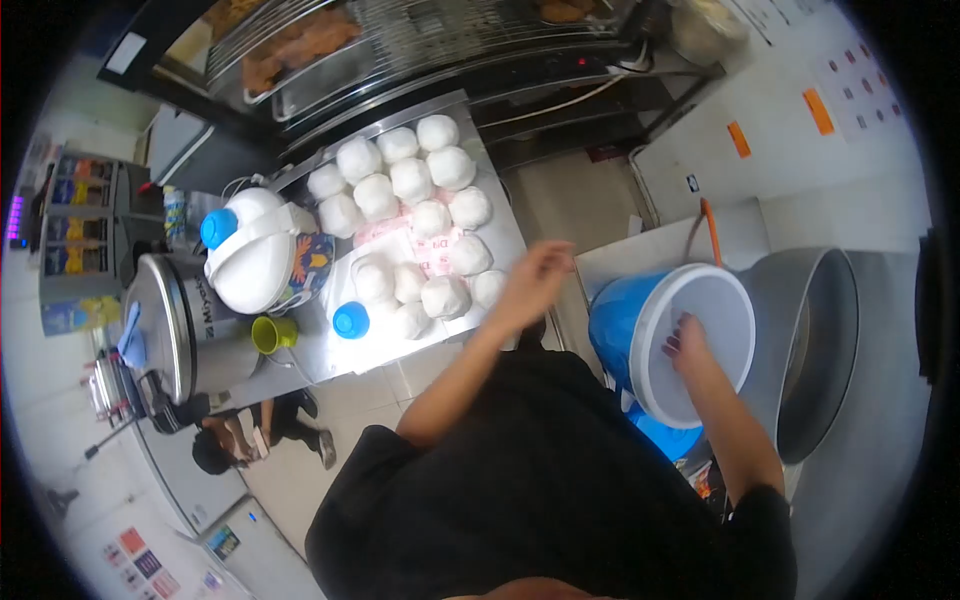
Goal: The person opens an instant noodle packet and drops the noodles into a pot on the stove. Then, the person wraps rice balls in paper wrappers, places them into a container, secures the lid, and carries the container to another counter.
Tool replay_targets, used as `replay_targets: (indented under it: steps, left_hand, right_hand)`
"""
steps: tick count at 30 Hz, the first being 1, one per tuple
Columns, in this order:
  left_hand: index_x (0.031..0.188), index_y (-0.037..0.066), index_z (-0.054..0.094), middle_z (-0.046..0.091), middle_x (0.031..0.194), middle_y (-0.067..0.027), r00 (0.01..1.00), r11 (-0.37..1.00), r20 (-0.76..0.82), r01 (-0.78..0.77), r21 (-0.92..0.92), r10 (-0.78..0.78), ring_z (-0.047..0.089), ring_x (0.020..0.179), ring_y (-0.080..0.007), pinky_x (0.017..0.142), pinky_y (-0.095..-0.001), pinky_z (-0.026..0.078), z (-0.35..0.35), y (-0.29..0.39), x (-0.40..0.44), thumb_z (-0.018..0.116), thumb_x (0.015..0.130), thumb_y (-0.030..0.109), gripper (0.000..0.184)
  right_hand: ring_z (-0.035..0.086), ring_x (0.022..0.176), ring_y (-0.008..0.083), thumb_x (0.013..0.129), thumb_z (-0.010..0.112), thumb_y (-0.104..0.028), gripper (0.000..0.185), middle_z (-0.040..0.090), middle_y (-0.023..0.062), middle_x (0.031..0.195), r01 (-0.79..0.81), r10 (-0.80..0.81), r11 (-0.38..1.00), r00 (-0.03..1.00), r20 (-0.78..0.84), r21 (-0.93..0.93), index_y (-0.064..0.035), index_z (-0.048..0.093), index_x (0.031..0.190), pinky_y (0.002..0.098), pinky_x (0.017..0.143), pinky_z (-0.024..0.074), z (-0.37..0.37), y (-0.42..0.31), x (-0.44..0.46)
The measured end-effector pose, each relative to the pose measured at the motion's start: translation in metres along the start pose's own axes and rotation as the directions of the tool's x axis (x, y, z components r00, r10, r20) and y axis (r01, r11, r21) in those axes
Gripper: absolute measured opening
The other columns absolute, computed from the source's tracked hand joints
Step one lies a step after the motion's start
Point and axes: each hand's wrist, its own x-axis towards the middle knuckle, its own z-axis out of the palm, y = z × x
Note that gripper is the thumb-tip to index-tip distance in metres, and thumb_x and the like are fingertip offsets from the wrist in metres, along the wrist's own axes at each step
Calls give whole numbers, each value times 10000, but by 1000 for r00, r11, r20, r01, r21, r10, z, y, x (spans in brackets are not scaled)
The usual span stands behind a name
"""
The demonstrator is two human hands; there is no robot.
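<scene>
My left hand (538, 280) is raised just off the right edge of the metal table, fingers stretched out and nothing seen in them. Closest to it on the table are several white round balls (441, 297), which look like dough or wrapped bundles. My right hand (687, 340) reaches into the mouth of a blue bucket (616, 325) with a pale inside. Its fingers are a little bent and apart, and I see nothing held. Red-printed white paper or plastic (436, 262) lies among the balls.
A large grey metal bowl (835, 350) stands right of the bucket. On the table are a white appliance (255, 262) and a blue cup (351, 320); a yellow-green mug (273, 334) is by its left edge. A heated food cabinet (400, 40) stands behind. Another person (240, 440) is at lower left.
</scene>
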Motion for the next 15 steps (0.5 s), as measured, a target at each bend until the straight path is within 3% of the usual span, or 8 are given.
replay_targets:
  steps: [2,3,5,7,9,10,11,15]
  left_hand:
    - [1224,87,688,755,993,-61,937,989,-349,74,125,-26,701,855,-158,783,-331,561,-69,-29,7,694,1004,209,251]
    - [1177,74,680,736,1015,-66,847,953,-524,224,205,-86,687,894,-149,774,-317,551,-98,-19,5,721,977,154,220]
    - [1212,21,644,734,1029,-135,722,875,-691,354,332,-30,712,924,-260,812,-403,565,-154,-52,12,842,869,349,514]
    - [1306,-25,586,703,1151,-208,688,763,-725,470,444,-2,694,1072,-342,908,-465,564,-170,-74,28,884,791,479,779]
    - [1397,-55,504,635,1301,-275,686,637,-724,590,496,-71,634,1228,-405,996,-501,544,-176,-89,56,901,726,563,994]
    - [1424,-65,466,607,1343,-283,674,621,-727,628,469,-133,607,1268,-420,1017,-513,537,-176,-86,63,903,706,590,1065]
    - [1451,-75,428,578,1385,-291,661,605,-725,662,443,-193,580,1307,-436,1038,-526,529,-171,-82,72,905,686,618,1136]
    - [1469,-92,364,551,1412,-278,649,554,-722,702,448,-240,560,1321,-453,1037,-559,529,-160,-77,84,888,673,670,1220]
  right_hand:
    - [570,1060,227,1053,561,-388,433,574,81,1269,230,-230,972,973,2,-45,-109,567,1384,373,898,475,-4,-40,-103]
    - [590,1007,185,1061,563,-340,349,607,61,1202,377,-380,922,925,-18,-84,-91,610,1301,313,859,467,4,-54,-154]
    - [605,952,140,1056,599,-224,197,633,34,1074,820,-808,553,571,148,-146,-84,631,1190,281,840,480,23,-61,-200]
    - [609,959,146,1024,656,-153,173,638,49,1048,925,-881,372,377,286,-74,-70,632,1174,320,837,507,79,-57,-243]
    - [672,970,253,943,705,-91,216,672,117,1044,959,-812,274,272,517,-74,-39,644,1144,374,871,539,143,-47,-250]
    - [693,1015,319,918,715,-109,249,680,161,1042,956,-769,279,281,574,-93,-33,650,1145,416,915,544,184,-30,-240]
    - [676,1086,355,880,751,-164,350,678,171,1106,966,-724,134,247,644,-220,-41,643,1188,451,960,539,222,-14,-219]
    - [621,1195,427,849,786,-213,573,606,243,1283,897,-731,145,381,566,-417,-29,569,1346,510,1015,516,338,30,-139]
